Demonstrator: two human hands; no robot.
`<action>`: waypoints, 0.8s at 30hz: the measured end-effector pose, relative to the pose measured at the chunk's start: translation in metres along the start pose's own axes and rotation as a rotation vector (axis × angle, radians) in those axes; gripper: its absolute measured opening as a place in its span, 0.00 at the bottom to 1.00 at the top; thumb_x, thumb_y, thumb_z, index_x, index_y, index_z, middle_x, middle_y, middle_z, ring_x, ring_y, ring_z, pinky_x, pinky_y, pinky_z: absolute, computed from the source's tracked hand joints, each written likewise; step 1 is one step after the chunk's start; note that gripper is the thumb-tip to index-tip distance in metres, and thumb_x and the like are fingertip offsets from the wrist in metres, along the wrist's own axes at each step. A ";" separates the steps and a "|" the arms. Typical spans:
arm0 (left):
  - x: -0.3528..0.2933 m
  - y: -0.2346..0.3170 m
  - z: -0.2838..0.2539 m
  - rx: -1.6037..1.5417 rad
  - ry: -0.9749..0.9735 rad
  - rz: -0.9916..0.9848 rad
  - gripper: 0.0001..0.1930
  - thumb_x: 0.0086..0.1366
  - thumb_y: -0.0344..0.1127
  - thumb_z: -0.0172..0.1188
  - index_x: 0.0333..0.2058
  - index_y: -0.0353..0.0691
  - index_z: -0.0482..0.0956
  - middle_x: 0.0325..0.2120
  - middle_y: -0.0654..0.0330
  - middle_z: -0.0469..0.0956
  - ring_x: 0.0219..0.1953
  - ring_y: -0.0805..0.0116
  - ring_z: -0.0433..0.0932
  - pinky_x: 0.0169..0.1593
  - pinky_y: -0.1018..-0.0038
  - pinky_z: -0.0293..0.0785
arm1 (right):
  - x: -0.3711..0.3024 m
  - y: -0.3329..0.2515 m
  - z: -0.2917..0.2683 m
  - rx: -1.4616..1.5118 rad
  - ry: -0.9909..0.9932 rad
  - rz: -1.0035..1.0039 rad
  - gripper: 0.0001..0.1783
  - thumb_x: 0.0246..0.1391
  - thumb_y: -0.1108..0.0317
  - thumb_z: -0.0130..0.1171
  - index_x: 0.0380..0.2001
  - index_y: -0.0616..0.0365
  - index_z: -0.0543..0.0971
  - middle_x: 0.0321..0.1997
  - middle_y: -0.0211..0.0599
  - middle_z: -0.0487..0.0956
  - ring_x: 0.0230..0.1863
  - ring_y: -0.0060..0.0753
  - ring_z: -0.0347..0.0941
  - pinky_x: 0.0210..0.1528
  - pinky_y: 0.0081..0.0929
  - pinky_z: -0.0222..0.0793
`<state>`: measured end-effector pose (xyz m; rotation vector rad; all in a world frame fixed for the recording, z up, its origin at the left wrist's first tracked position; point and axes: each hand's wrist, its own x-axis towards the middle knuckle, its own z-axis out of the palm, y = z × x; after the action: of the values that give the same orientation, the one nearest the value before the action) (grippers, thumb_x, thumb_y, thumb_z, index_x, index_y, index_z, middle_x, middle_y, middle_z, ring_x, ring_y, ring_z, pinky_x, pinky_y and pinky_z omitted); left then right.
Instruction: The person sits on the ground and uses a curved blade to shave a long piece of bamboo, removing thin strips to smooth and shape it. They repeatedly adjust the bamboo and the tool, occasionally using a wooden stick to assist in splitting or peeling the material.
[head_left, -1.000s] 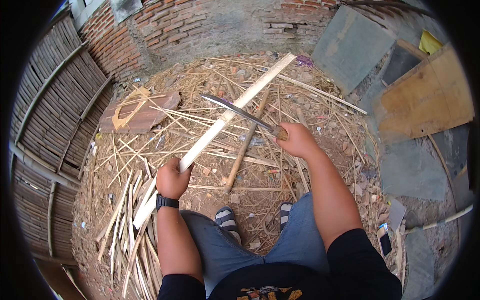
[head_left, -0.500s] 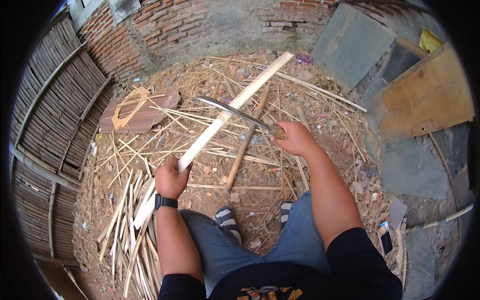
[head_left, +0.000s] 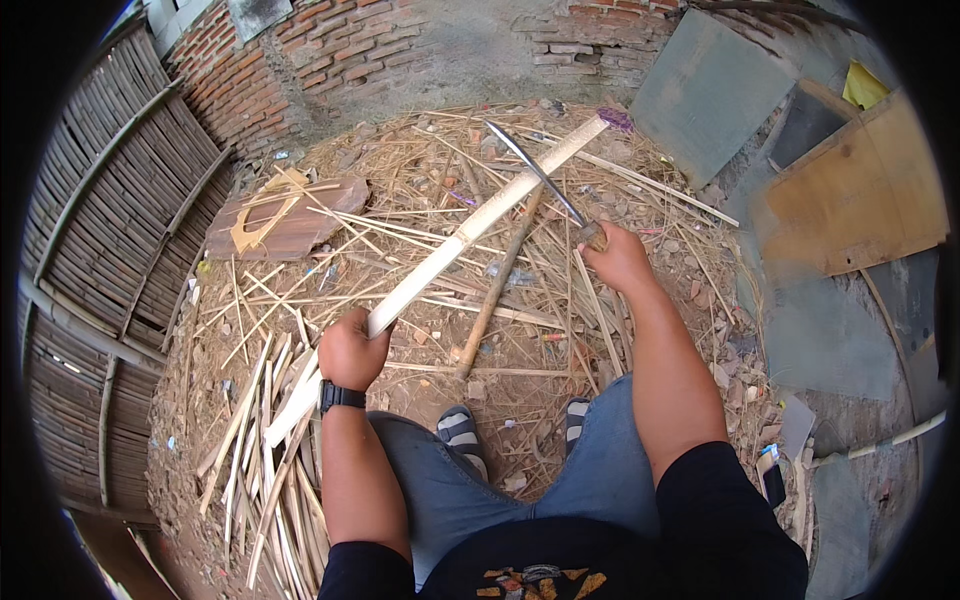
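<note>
A long pale bamboo strip (head_left: 462, 236) slants from my lower left up to the far right. Wrapped round its near part is my left hand (head_left: 352, 350), with the tail end sticking out past the wrist. My right hand (head_left: 617, 257) grips the wooden handle of a machete (head_left: 537, 170). Its long dark blade points up and left and crosses the strip toward the far end. Whether the edge touches the strip I cannot tell. Below them a round wooden stick (head_left: 497, 290) lies on the ground.
Split bamboo strips (head_left: 268, 470) are heaped at my lower left. A brown board (head_left: 330, 212) lies at the far left near a bamboo wall (head_left: 110, 250). Brick wall (head_left: 400, 60) closes the back. Grey sheets (head_left: 712, 95) and a tan panel (head_left: 850, 190) lean at the right.
My right hand and the machete have moved right and away from me along the strip, and the blade now points more steeply upward. My left hand keeps its hold, shifted slightly right.
</note>
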<state>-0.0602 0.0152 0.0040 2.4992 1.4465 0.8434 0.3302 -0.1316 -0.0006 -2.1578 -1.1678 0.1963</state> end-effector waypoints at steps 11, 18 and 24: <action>0.001 0.000 0.000 0.005 -0.009 -0.029 0.19 0.58 0.47 0.76 0.27 0.37 0.79 0.21 0.47 0.79 0.24 0.45 0.79 0.30 0.58 0.73 | -0.006 -0.007 0.002 -0.011 -0.014 -0.059 0.22 0.56 0.57 0.69 0.51 0.57 0.82 0.36 0.54 0.85 0.43 0.56 0.83 0.47 0.47 0.77; 0.004 -0.004 -0.001 0.004 -0.024 -0.021 0.19 0.56 0.49 0.76 0.27 0.39 0.81 0.21 0.48 0.81 0.26 0.45 0.82 0.31 0.55 0.76 | -0.016 -0.029 0.013 -0.026 -0.027 0.012 0.21 0.55 0.58 0.69 0.50 0.55 0.83 0.36 0.53 0.85 0.42 0.56 0.83 0.47 0.47 0.78; 0.001 -0.008 -0.001 -0.111 -0.034 -0.022 0.19 0.57 0.45 0.76 0.25 0.36 0.79 0.20 0.46 0.80 0.23 0.44 0.80 0.29 0.58 0.75 | -0.022 -0.036 0.008 -0.133 -0.063 -0.306 0.15 0.52 0.59 0.70 0.41 0.52 0.82 0.33 0.48 0.84 0.40 0.58 0.82 0.43 0.49 0.77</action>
<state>-0.0660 0.0201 0.0020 2.4007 1.3736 0.8485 0.2892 -0.1314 0.0114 -2.0628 -1.5678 0.0523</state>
